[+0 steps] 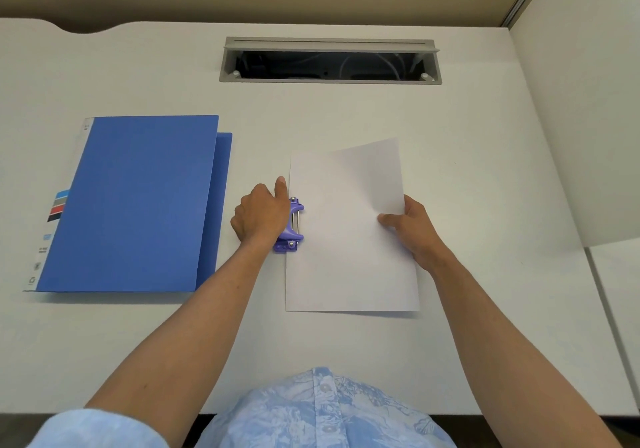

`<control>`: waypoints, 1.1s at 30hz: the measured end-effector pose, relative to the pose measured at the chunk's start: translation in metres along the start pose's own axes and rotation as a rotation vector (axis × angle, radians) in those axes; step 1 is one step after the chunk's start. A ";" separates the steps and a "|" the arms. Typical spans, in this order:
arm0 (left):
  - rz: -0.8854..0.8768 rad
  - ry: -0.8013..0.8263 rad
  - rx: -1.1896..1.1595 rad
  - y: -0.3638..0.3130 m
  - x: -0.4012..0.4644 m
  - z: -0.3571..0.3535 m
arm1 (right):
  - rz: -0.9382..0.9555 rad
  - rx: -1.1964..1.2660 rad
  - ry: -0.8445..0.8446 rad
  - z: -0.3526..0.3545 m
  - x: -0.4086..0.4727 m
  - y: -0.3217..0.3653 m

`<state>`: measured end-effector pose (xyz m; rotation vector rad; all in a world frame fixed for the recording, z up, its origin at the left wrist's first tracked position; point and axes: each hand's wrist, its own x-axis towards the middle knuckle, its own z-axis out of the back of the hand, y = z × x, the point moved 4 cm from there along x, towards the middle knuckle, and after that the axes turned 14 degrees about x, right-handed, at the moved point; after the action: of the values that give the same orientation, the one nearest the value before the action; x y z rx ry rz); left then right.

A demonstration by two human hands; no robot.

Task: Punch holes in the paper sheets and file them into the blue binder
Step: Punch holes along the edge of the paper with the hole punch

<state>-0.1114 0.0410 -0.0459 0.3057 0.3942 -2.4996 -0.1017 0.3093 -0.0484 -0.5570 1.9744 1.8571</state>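
While bare desk point(467, 170) surrounds the paper sheets point(346, 240), their left edge enters the purple punch point(292, 224); left hand point(261, 217) presses it, right hand point(412, 228) pinches their right edge.

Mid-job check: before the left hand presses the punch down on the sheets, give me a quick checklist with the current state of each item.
1. Left hand on the purple hole punch: ok.
2. Left edge of the paper sheets inside the punch slot: ok, depth cannot tell.
3. Sheets squared up: not ok, one top corner fans out to the right.
4. Right hand steadying the right edge: ok.
5. Punch centred on the edge: cannot tell.
6. Blue binder ready: not ok, it lies closed.
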 end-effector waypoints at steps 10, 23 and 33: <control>0.003 -0.005 -0.012 0.000 0.003 -0.005 | -0.002 0.009 -0.025 0.002 0.001 -0.003; -0.089 -0.212 0.077 0.000 0.005 -0.008 | 0.025 -0.032 -0.052 0.000 -0.001 -0.008; -0.094 -0.235 0.056 -0.001 0.005 -0.010 | 0.035 -0.069 -0.047 0.001 0.002 -0.012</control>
<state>-0.1147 0.0428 -0.0567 0.0139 0.2491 -2.6045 -0.0966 0.3091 -0.0599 -0.4975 1.9078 1.9482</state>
